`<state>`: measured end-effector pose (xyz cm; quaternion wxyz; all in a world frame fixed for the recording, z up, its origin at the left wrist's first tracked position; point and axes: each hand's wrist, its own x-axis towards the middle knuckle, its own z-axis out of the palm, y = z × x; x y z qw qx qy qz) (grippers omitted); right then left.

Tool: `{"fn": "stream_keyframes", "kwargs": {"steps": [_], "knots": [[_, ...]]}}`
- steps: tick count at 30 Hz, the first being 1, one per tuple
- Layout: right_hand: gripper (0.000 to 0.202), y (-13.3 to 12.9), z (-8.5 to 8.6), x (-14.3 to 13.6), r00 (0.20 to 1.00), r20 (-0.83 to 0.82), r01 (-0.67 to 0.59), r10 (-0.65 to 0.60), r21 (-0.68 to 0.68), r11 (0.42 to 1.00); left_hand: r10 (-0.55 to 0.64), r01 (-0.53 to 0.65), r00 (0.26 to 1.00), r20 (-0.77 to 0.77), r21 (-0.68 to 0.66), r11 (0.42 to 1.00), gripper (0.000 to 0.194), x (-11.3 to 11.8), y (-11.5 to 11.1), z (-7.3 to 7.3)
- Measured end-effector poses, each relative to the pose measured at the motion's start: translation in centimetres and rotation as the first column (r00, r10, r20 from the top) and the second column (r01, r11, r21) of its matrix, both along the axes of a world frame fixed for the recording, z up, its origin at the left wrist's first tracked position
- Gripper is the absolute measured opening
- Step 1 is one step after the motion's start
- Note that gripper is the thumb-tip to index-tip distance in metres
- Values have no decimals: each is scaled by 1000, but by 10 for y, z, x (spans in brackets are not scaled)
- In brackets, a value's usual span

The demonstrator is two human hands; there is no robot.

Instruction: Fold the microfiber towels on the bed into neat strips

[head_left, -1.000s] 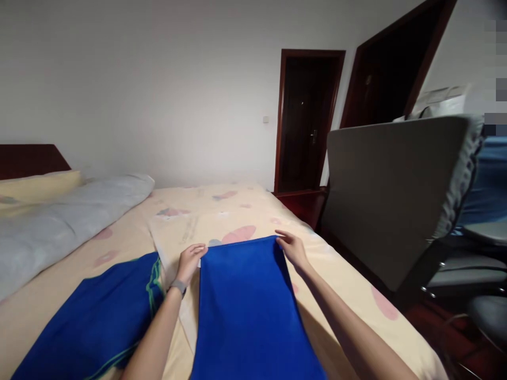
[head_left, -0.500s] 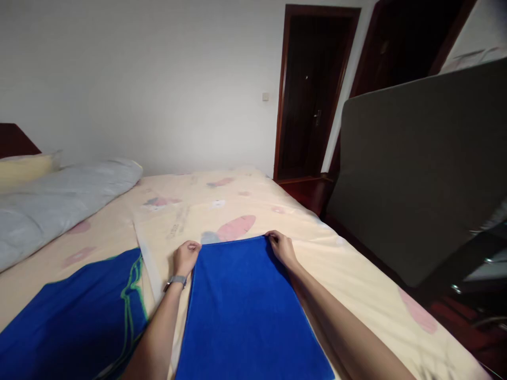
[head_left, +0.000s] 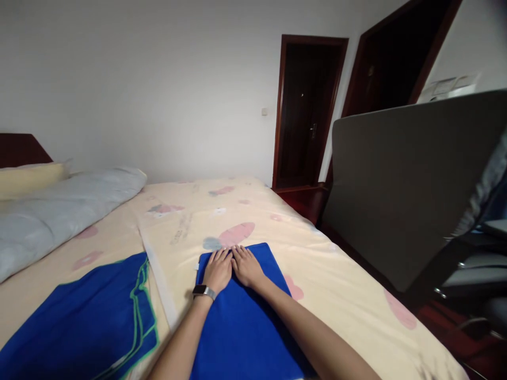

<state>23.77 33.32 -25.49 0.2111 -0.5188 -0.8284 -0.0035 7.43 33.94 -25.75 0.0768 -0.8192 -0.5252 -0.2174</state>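
Note:
A blue cloth point(head_left: 245, 330) lies as a flat rectangle on the bed, in front of me. Near its far edge, my left hand point(head_left: 218, 269) rests palm down with fingers stretched out, a watch on its wrist. My right hand point(head_left: 246, 266) lies flat beside it, fingers spread, the two hands almost touching. A small white tag shows at the cloth's far left corner. To the left, a second blue cloth point(head_left: 87, 316) with green edging is spread on the sheet.
The bed point(head_left: 336, 295) has a cream patterned sheet. A grey bolster point(head_left: 71, 203) and a yellow pillow point(head_left: 31, 179) lie at the left. A large dark grey panel point(head_left: 396, 184) stands beyond the bed's right edge, near a dark door point(head_left: 304, 116).
Both hands have let go of the far corners, come together and flattened onto the blue cloth. The view has tilted up slightly.

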Motion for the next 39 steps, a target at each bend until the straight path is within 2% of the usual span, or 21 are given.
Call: {"fn": "stream_keyframes", "kwargs": {"steps": [3,6,8,11,13,16,18,20,23,25,28,31,34,37,39], "knots": [[55,4,-15,6,997,32,70,-67,-102,992,53,-56,997,-53,-71,996,44,-8,0,-19],[58,10,-20,42,988,50,155,-149,-142,978,98,-109,991,-91,-124,986,53,-31,5,-24],[59,11,-15,69,975,68,222,-213,-168,961,108,-124,988,-110,-150,981,57,-44,7,-19],[57,-1,2,97,949,87,314,-303,-161,936,103,-122,987,-125,-156,980,56,-57,-3,1],[56,-23,16,101,939,83,342,-334,-115,933,102,-117,987,-121,-127,985,56,-58,-25,16],[56,-77,24,81,959,51,281,-280,-13,960,54,-62,992,-113,-73,995,55,-48,-83,28],[56,-120,18,54,987,17,159,-160,38,987,-49,44,992,-116,-45,998,52,-34,-128,24],[54,-161,5,28,1000,-13,25,-24,36,999,-126,123,985,-120,-32,992,51,-21,-168,12],[53,-201,-15,10,998,-18,-54,55,12,998,-99,92,987,-128,-54,994,52,-17,-207,-10],[53,-212,-24,21,999,1,-39,39,22,999,-48,39,990,-133,-70,997,55,-25,-220,-21],[55,-215,-30,62,998,46,45,-46,30,999,24,-36,991,-130,-87,996,60,-44,-230,-27],[53,-217,-33,112,986,108,127,-128,16,992,68,-83,990,-125,-119,989,61,-60,-236,-28],[51,-224,-30,147,976,169,143,-137,-24,989,34,-49,993,-116,-135,990,61,-71,-243,-23],[51,-232,-16,151,964,140,228,-224,-13,974,-3,-4,995,-99,-67,998,60,-70,-254,-8],[52,-234,-3,132,965,64,252,-255,51,966,-46,44,994,-103,-17,999,59,-60,-258,7]]}}
